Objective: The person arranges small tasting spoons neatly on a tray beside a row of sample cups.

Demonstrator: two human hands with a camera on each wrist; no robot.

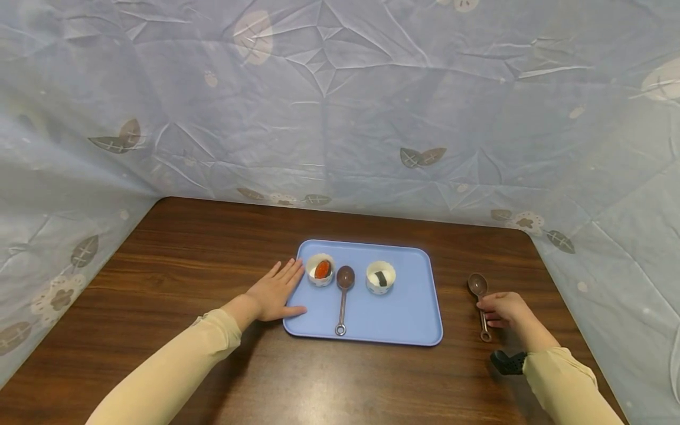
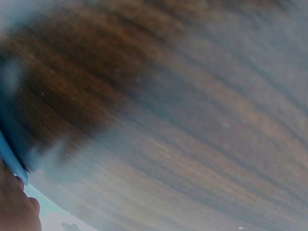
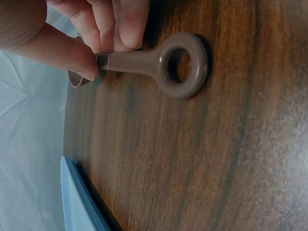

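At the right side of the table, my right hand (image 1: 509, 310) pinches the handle of a brown spoon (image 1: 477, 284) between thumb and fingers. The right wrist view shows the ring at the end of that spoon's handle (image 3: 132, 63) lying close over the wood. My left hand (image 1: 272, 293) lies flat with fingers spread, at the left rim of a light blue tray (image 1: 404, 319). On the tray, a second brown spoon (image 1: 345, 277) lies lengthwise between two small white cups. The left cup (image 1: 321, 282) holds an orange-topped sushi piece (image 1: 322, 270); the right cup (image 1: 378, 288) holds a white piece with a dark band (image 1: 381, 278).
The dark wooden table (image 1: 212, 248) has a patterned pale cloth (image 1: 345, 118) hanging behind it and along both sides. A black wrist-worn device (image 1: 508, 362) sits at my right wrist, near the sleeve. The tray lies between my two hands.
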